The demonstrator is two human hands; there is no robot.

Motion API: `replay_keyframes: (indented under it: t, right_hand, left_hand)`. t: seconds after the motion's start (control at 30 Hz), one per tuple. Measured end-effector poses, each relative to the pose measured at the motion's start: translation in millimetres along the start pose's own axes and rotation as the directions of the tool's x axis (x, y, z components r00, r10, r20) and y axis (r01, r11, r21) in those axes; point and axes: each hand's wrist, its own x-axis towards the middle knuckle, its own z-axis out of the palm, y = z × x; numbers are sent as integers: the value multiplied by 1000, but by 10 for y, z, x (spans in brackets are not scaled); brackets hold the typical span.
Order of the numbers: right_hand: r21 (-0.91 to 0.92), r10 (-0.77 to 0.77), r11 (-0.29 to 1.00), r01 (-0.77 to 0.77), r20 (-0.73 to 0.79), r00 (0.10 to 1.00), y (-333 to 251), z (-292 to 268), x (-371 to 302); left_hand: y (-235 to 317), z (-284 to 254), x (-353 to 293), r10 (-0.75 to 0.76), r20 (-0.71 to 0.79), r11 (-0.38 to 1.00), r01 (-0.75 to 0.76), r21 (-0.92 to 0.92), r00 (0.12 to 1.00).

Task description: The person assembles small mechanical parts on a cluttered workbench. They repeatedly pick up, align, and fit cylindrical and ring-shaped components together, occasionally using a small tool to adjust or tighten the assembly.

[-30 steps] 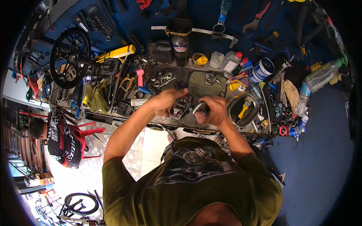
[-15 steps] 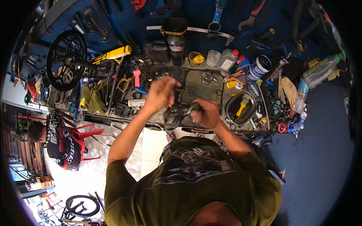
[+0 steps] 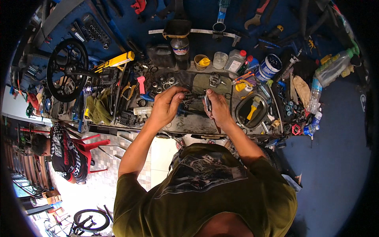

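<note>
My left hand (image 3: 167,106) is closed, thumb and fingers pinching one end of a small dark metal part (image 3: 193,96). That part lies level between both hands, above the bench. My right hand (image 3: 218,108) is closed around a slim silver hand tool (image 3: 208,103), its exact kind hidden by the fingers. The right thumb is at the part's right end; whether it presses on it I cannot tell. Just beyond the hands, a silver metal mechanism (image 3: 214,80) rests on a worn greenish mat (image 3: 201,81). Several metal rings (image 3: 170,81) lie near my left fingers.
To the right stands a dark oval basin (image 3: 241,114) with a yellow-handled brush (image 3: 252,110). Bottles and tubs (image 3: 235,61) line the back. Left are a pink-handled tool (image 3: 141,83), a green rag (image 3: 98,107) and a black wheel (image 3: 67,70). A person (image 3: 65,152) sits at far left.
Both hands have steadied, and the dark part has risen from near the bench's front edge to lie level between them. My right hand has moved up slightly, its tool now pointing upward.
</note>
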Motion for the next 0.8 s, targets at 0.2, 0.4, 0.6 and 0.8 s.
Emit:
replay_keyframes:
  t: [0.2, 0.4, 0.6, 0.8]
  right_hand:
    - [-178, -527, 834, 522, 21, 850, -291, 70, 5]
    - [-521, -615, 334, 785, 510, 601, -488, -133, 49]
    - [-202, -396, 892, 404, 80, 915, -197, -57, 142]
    - [-17, 164, 987, -163, 74, 984, -54, -95, 211]
  left_hand:
    - [-227, 74, 54, -466, 266, 753, 536, -381, 844]
    - [-555, 247, -159, -573, 673, 273, 883, -381, 468]
    - [-411, 15, 35, -343, 561, 425, 657, -623, 754]
    - [-248, -45, 12, 36, 204, 977, 9, -214, 978]
